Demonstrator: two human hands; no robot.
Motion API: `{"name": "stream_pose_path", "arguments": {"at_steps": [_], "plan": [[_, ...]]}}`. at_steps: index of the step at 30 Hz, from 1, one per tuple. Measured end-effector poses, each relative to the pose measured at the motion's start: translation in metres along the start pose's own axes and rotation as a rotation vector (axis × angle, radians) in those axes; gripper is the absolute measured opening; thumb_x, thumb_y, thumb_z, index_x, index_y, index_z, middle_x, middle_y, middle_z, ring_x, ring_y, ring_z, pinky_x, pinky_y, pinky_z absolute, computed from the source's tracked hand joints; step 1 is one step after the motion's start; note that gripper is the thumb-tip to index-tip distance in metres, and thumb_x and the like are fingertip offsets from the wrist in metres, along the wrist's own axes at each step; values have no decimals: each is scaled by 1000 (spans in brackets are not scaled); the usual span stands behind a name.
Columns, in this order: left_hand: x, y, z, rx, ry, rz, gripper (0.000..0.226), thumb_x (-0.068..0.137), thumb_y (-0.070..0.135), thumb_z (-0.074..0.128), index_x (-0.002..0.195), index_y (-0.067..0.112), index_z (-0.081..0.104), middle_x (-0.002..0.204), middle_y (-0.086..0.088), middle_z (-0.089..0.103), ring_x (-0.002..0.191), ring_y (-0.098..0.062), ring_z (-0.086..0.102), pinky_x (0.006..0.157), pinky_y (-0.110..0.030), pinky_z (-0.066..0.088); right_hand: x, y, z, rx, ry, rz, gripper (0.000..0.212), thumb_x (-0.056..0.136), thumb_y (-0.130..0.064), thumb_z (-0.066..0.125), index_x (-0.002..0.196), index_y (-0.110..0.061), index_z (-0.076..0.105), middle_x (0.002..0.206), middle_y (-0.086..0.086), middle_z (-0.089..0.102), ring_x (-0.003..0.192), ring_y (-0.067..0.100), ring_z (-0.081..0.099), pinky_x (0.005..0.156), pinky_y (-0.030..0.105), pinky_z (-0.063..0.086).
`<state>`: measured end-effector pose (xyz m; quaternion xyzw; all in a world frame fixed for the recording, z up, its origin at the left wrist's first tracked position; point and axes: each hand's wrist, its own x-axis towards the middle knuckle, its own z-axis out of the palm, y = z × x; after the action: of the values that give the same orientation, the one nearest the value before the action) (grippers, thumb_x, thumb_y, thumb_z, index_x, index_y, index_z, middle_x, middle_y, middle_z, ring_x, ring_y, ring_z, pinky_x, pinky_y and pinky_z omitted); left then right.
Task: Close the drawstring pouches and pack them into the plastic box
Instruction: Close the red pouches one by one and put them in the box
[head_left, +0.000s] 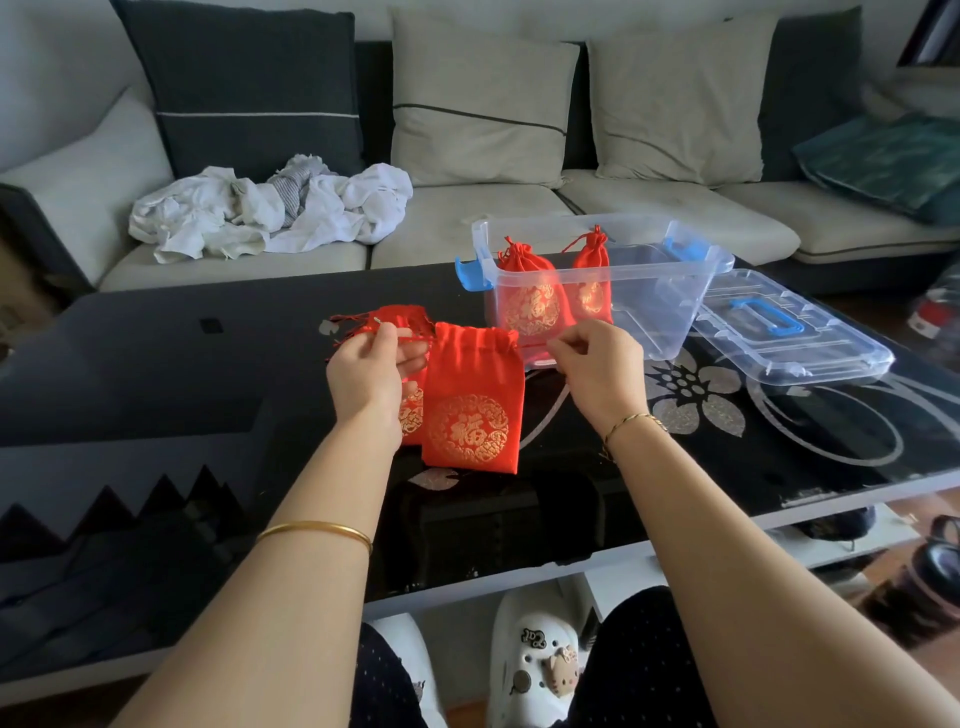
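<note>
**On a black glass coffee-table surface (156, 374) with silver flowers: the cinching step in hand**

A grey sofa (519, 218) with pale cushions stands behind the surface, with a heap of crumpled white cloth (270, 208) on its seat.

The left grip (371, 371) is clenched on a thin red cord (413, 339) at the left side of a red satin drawstring pouch with a round gold emblem (472, 410). The right grip (597, 371) pinches its partner on the right side. The two grips are apart, one on either side of the pouch mouth, which is lightly puckered but not drawn shut. This pouch lies on the surface between them and overlaps a second red pouch (402, 316) of the same kind, whose open top and loose cords show beyond the left grip.

Just beyond the right grip stands the clear plastic box with blue latches (649, 312), uncovered. Two closed red pouches (530, 296) stand upright in its left half. The clear lid with a blue handle (789, 332) lies on the surface to the box's right.

As I judge it, the step is closing the third pouch: two are packed and one more is left. The next move calls for an even outward pull on both cords until the neck bunches tight. After that comes a lift over the near wall into the free right half of the box.
</note>
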<state>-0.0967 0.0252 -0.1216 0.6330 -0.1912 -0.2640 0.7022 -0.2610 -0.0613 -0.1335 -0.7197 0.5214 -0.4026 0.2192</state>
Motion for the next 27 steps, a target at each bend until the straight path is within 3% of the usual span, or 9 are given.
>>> {"name": "stream_pose_path", "arguments": {"at_steps": [4, 7, 10, 14, 16, 19, 22, 25, 27], "plan": [[0, 2, -2, 113, 66, 45, 21, 95, 24, 49, 81, 18, 63, 72, 1, 67, 66, -10, 63, 54, -21, 41, 1, 1, 1, -15, -43, -43, 13, 90, -9, 55, 94, -9, 68, 87, 2, 63, 79, 17, 58, 66, 21, 42], [1, 1, -4, 237, 100, 100, 24, 92, 26, 50, 71, 21, 60, 72, 0, 66, 72, -15, 63, 67, -31, 47, 0, 3, 1, -70, -28, -65, 16, 90, -7, 53, 98, -9, 67, 90, 5, 65, 80, 23, 63, 76, 32, 52], [2, -1, -5, 324, 124, 124, 26, 90, 30, 48, 73, 15, 61, 73, -4, 64, 68, -19, 58, 69, -36, 48, 0, 3, -1, -126, 7, -85, 14, 89, -7, 53, 95, -5, 65, 85, 9, 64, 77, 27, 63, 74, 39, 54], [0, 3, -4, 396, 133, 73, 29, 91, 26, 44, 71, 11, 58, 67, 4, 52, 60, -13, 46, 67, -32, 38, 2, 3, -1, -149, -21, -40, 17, 92, -14, 51, 80, -4, 57, 78, 5, 57, 68, 18, 52, 60, 28, 41], [1, 5, -3, 320, 154, -30, 31, 91, 23, 43, 64, 11, 52, 64, 3, 48, 57, -13, 42, 63, -31, 35, 2, 2, 0, 67, -106, 122, 21, 94, -16, 45, 77, -6, 52, 71, 5, 51, 60, 15, 44, 53, 25, 35], [-1, 11, -3, 94, 218, -248, 29, 91, 21, 42, 64, 15, 49, 66, 2, 45, 54, -12, 37, 54, -27, 31, 4, 1, 0, 743, -228, 557, 26, 99, -18, 39, 74, -14, 47, 60, 1, 44, 49, 10, 38, 44, 21, 34], [-7, 19, -6, -277, 242, -383, 24, 95, 17, 38, 94, 19, 62, 77, 2, 54, 60, -9, 51, 65, -23, 41, 10, 6, -4, 1217, -182, 860, 34, 99, -15, 37, 65, -15, 42, 48, -3, 38, 37, 8, 33, 39, 18, 29], [-10, 20, -2, -338, 250, -372, 27, 94, 19, 38, 69, 18, 48, 61, 5, 43, 46, -8, 39, 51, -20, 34, 12, 8, -2, 1438, -93, 1018, 37, 99, -14, 33, 62, -14, 39, 43, -5, 35, 31, 7, 29, 40, 16, 26], [-11, 21, 1, -380, 213, -336, 33, 93, 22, 42, 61, 16, 42, 57, 4, 43, 46, -9, 37, 52, -20, 34, 11, 5, -1, 1396, -23, 994, 36, 97, -11, 35, 62, -15, 39, 47, -5, 34, 34, 7, 29, 37, 16, 26]]}}
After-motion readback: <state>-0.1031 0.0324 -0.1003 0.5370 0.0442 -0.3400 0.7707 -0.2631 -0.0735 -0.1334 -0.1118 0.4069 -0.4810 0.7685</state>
